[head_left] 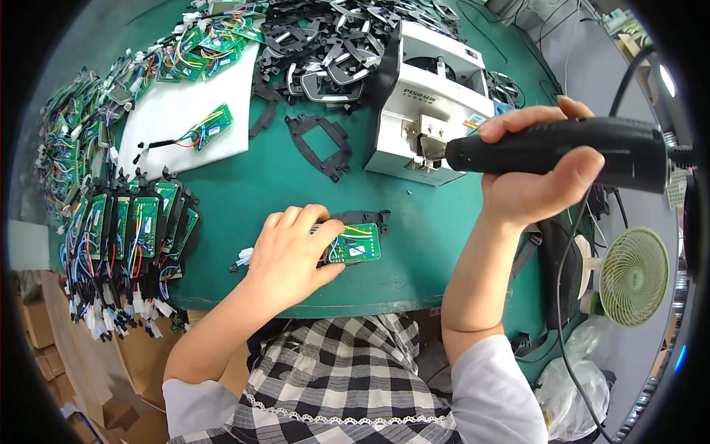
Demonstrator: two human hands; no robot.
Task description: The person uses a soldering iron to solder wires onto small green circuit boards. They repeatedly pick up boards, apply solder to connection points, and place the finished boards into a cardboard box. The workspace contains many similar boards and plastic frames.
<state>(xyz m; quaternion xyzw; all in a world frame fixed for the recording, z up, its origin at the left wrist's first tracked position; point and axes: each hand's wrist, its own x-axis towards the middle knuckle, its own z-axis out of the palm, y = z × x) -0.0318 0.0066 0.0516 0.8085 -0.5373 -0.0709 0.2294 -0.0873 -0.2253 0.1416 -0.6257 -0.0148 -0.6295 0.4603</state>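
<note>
My left hand (290,253) presses a green circuit board (364,244) with coloured wires onto a black plastic frame (376,217) near the table's front edge. Its thumb and fingers close over the board's left part, and white connectors (243,257) stick out beyond the hand. My right hand (536,189) is wrapped round a thick black electric screwdriver (584,148), held almost level. The driver's front end reaches the outlet of a white box-shaped screw feeder (392,132); its tip is hard to make out there. One bare black frame (319,146) lies left of the feeder.
Wired boards with frames (144,229) stand packed at the left edge. Behind them, a white foam sheet (174,140) carries a single board (213,127). Loose wired boards (196,59) and black frames (336,55) heap at the back. A green fan (634,277) stands right.
</note>
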